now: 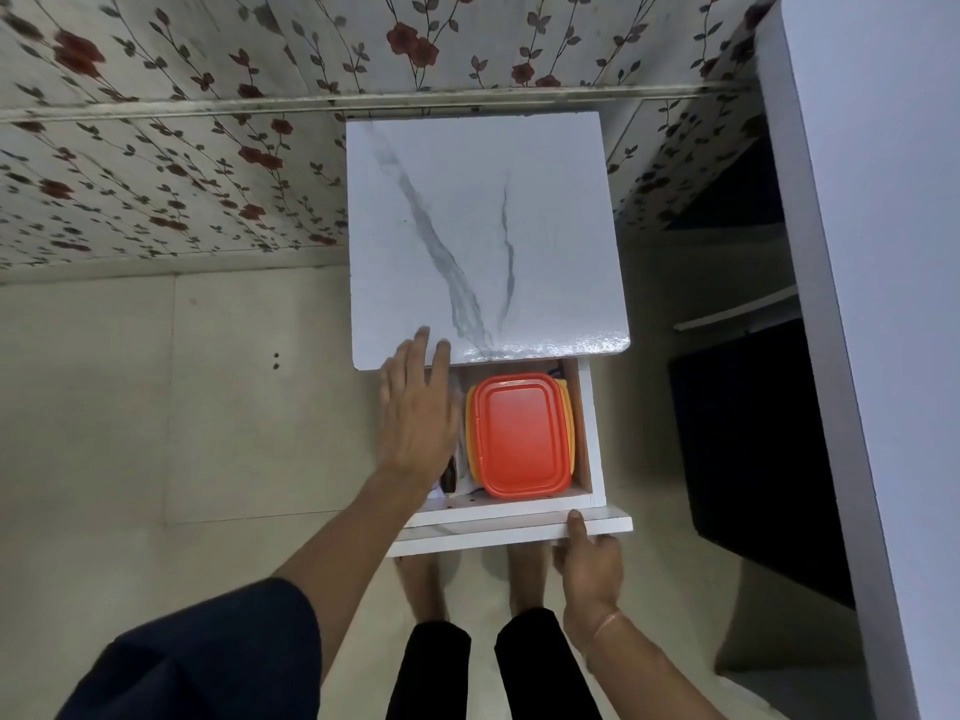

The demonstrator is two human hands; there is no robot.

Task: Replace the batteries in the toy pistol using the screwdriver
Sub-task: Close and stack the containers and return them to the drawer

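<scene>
A white marble-patterned cabinet [483,236] stands against the floral wall, its drawer [592,439] pulled out toward me. Inside the drawer lies an orange lidded container [519,433] on top of a yellow one. My left hand [415,413] reaches over the drawer's left side with straight fingers, the fingertips at the cabinet top's front edge. Small dark items lie partly hidden beneath it. My right hand [587,563] grips the drawer's front panel [467,537], thumb on top and fingers curled under it. No toy pistol, screwdriver or batteries show.
A white table edge [872,252] runs down the right side, with a dark opening [753,459] below it. My bare feet [421,584] stand on the pale floor just under the drawer front. Floral wallpaper [182,174] covers the wall behind.
</scene>
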